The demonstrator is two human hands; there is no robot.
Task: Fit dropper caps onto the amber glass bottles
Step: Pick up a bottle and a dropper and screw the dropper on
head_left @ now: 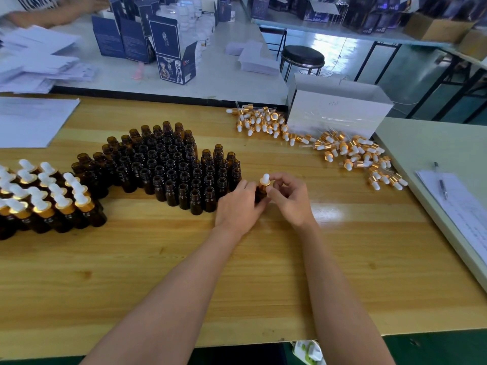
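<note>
My left hand (238, 204) is gripping the amber bottle (260, 195) by its body, just right of the uncapped bottles (181, 169); my right hand (290, 200) is pinching the dropper cap (264, 181) by the gold collar. Probably light, slick, breakable glass.

Pale wood with visible grain, varnished and glossy, forms the bench (158, 259). The bottles (168, 164) are smooth, shiny amber glass. The dropper caps (350, 154) have bright gold-coloured collars and matt white bulbs. The box (337, 117) is white card under glossy film, and the sheets (31, 122) are matt paper.
</note>
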